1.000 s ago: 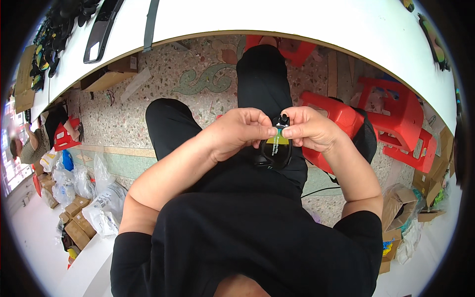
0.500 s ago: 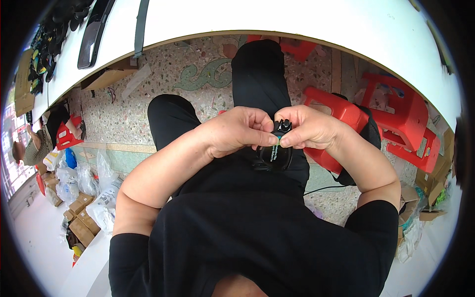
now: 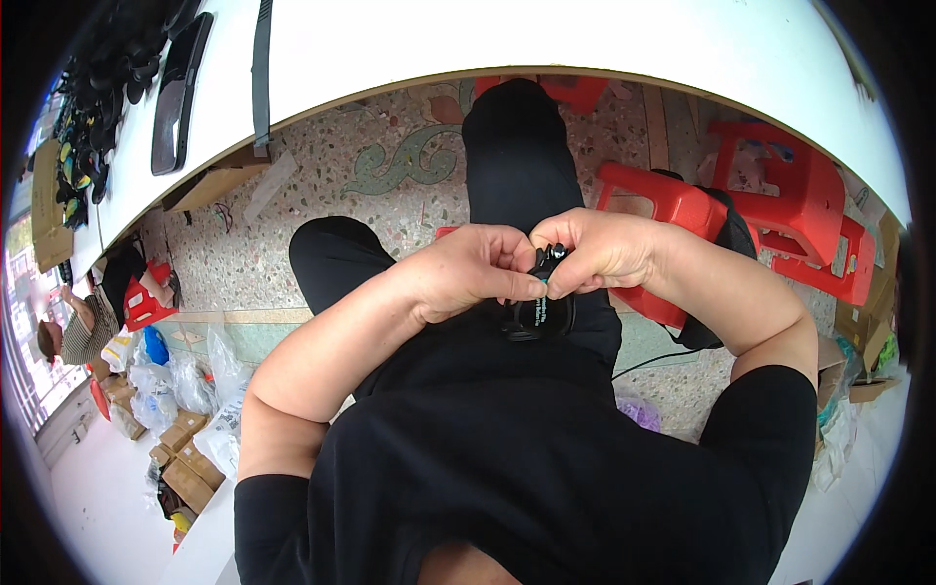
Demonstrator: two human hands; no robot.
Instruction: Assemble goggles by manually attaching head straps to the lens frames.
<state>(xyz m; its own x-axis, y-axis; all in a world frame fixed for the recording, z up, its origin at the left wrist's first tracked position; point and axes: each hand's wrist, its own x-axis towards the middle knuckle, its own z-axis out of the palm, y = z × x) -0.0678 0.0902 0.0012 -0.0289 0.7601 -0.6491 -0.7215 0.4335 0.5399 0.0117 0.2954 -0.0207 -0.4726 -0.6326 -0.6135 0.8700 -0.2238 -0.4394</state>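
Note:
Above my lap, both hands meet at a small black glossy device [image 3: 535,316] with rounded edges, pale print on its face and a toothed black piece at its top; its exact kind I cannot make out. My left hand [image 3: 490,265] is closed, its thumb and bent fingers pinching the device's upper left edge. On the other side, my right hand [image 3: 591,251] grips the upper right edge, thumb laid on the front. The two thumb tips nearly touch. My fingers hide part of the device's upper end.
A white table [image 3: 439,34] curves ahead, bearing a black phone [image 3: 181,97], a dark strip [image 3: 261,73] and a heap of black items [image 3: 93,127]. Red stools [image 3: 673,210] stand at right. At left are plastic bags [image 3: 190,380], cartons [image 3: 190,478] and a seated person [image 3: 88,322].
The device has tilted slightly and my right thumb has shifted toward my left thumb, covering more of its top. The whole view has shifted a little.

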